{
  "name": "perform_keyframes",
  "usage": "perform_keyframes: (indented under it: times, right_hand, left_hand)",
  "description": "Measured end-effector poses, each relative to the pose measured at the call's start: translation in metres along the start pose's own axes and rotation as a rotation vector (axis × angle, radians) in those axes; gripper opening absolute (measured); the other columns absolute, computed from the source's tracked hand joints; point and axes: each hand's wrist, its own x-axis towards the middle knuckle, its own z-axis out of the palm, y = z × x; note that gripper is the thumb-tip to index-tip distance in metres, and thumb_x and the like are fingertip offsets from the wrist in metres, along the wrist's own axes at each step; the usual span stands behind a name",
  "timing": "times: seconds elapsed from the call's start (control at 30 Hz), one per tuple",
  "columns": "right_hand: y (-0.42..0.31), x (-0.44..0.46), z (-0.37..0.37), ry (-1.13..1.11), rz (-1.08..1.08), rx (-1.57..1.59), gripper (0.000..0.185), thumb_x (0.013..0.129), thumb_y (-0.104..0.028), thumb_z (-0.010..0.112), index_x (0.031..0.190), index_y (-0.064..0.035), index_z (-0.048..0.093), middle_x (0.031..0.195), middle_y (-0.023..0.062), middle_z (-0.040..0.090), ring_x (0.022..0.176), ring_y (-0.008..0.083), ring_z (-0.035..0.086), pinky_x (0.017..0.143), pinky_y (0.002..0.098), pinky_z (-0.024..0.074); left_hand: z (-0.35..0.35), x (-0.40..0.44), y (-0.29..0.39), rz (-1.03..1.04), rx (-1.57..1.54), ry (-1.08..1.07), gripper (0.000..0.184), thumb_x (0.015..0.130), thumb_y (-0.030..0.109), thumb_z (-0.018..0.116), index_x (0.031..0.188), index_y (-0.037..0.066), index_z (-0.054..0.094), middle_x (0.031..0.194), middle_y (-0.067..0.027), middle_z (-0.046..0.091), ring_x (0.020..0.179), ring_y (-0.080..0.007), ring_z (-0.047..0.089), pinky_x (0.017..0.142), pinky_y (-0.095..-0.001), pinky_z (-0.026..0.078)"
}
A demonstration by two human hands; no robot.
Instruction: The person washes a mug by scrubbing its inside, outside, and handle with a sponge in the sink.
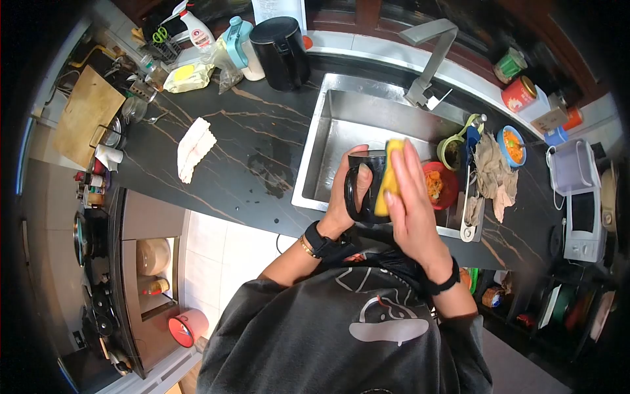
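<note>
My left hand (339, 200) grips a black mug (373, 190) over the front edge of the sink, with the thumb by its handle. A yellow sponge (387, 187) with a dark layer is pressed flat against the mug's right side. On the sponge lies my right hand (415, 217), its fingers straight and together, holding it to the mug. Beneath both hands is the steel sink (317, 141). Inside it, to the right, a red bowl (448, 190) holds orange food scraps. The mug's inside is hidden.
A grey faucet (430, 69) rises behind the sink. To its right are rumpled cloths (492, 164) and a blue bowl (504, 141) of orange food. A pale cloth (195, 150) lies on the left counter. A black kettle (281, 56) stands at the back.
</note>
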Motion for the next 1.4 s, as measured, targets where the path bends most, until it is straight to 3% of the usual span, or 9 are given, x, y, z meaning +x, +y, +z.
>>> perform_keyframes:
  times: [0.13,0.43,0.6,0.77,0.8,0.97,1.07,1.23,1.4]
  right_hand:
    - [-0.004,-0.027,0.009,-0.145,-0.158,-0.121,0.053,0.082,0.001,0.053,0.134,-0.0014,0.044,0.147,0.0242,0.026,0.135,0.0470,0.023,0.109,0.0513,0.0229]
    - [0.003,0.014,0.011,0.047,-0.058,-0.025,0.042,0.089,-0.002,0.047,0.131,0.0013,0.047,0.145,0.0248,0.030,0.135,0.0438,0.026,0.109,0.0479,0.0249]
    - [-0.010,-0.009,0.011,-0.089,-0.115,-0.083,0.045,0.083,0.003,0.051,0.128,0.0011,0.050,0.144,0.0244,0.032,0.134,0.0453,0.027,0.109,0.0490,0.0258]
    - [0.001,-0.002,0.011,-0.046,-0.197,-0.100,0.043,0.080,0.005,0.053,0.122,0.0007,0.055,0.141,0.0220,0.037,0.131,0.0442,0.033,0.107,0.0492,0.0293]
    - [0.002,0.001,0.010,-0.039,-0.222,-0.082,0.042,0.080,0.005,0.053,0.121,0.0005,0.055,0.141,0.0216,0.038,0.130,0.0439,0.034,0.107,0.0486,0.0300]
    - [0.005,0.010,0.017,0.105,-0.106,-0.037,0.040,0.086,0.001,0.051,0.126,-0.0005,0.052,0.142,0.0222,0.037,0.133,0.0410,0.032,0.107,0.0456,0.0306]
    - [0.010,0.018,0.010,0.075,-0.006,0.074,0.043,0.087,-0.001,0.051,0.130,-0.0016,0.049,0.143,0.0230,0.035,0.134,0.0404,0.031,0.108,0.0445,0.0292]
    - [-0.006,-0.020,0.004,-0.089,-0.098,-0.035,0.042,0.090,-0.004,0.047,0.132,-0.0021,0.047,0.145,0.0253,0.029,0.135,0.0432,0.026,0.110,0.0475,0.0234]
    - [0.004,-0.003,-0.004,0.013,-0.062,-0.045,0.038,0.095,-0.009,0.043,0.131,0.0002,0.048,0.145,0.0249,0.032,0.136,0.0413,0.027,0.109,0.0450,0.0247]
  left_hand:
    - [-0.003,0.006,0.005,0.023,0.053,0.028,0.067,0.091,0.053,0.050,0.125,-0.003,0.041,0.109,-0.0132,0.055,0.101,-0.0177,0.052,0.088,-0.0295,0.042]
    - [-0.006,0.010,-0.017,0.119,0.367,0.045,0.070,0.093,0.059,0.035,0.126,-0.002,0.040,0.112,-0.0132,0.058,0.102,-0.0190,0.057,0.089,-0.0308,0.045]
    - [-0.011,0.011,-0.012,-0.061,-0.061,0.028,0.065,0.093,0.053,0.046,0.126,-0.003,0.041,0.106,-0.0123,0.055,0.096,-0.0187,0.053,0.085,-0.0303,0.043]
    - [-0.013,0.019,-0.014,0.053,0.085,0.005,0.060,0.093,0.050,0.048,0.125,-0.001,0.041,0.104,-0.0108,0.056,0.094,-0.0152,0.053,0.082,-0.0286,0.044]
    - [-0.014,0.020,-0.010,0.018,0.110,0.002,0.068,0.092,0.059,0.039,0.128,0.001,0.040,0.112,-0.0115,0.057,0.102,-0.0171,0.056,0.089,-0.0302,0.046]
    - [-0.017,0.013,-0.024,-0.006,0.031,-0.041,0.068,0.090,0.057,0.045,0.130,0.002,0.039,0.119,-0.0106,0.055,0.107,-0.0183,0.055,0.093,-0.0312,0.044]
    - [-0.009,0.006,-0.016,-0.219,-0.272,-0.126,0.075,0.089,0.063,0.041,0.134,0.003,0.037,0.123,-0.0105,0.054,0.110,-0.0192,0.056,0.093,-0.0337,0.046]
    - [-0.005,0.013,0.005,-0.239,-0.486,-0.142,0.065,0.095,0.054,0.035,0.130,0.000,0.038,0.118,-0.0134,0.055,0.106,-0.0164,0.055,0.090,-0.0292,0.046]
    - [0.002,0.010,0.005,-0.282,-0.473,-0.198,0.065,0.095,0.055,0.036,0.130,0.000,0.039,0.114,-0.0100,0.057,0.101,-0.0140,0.057,0.088,-0.0279,0.047]
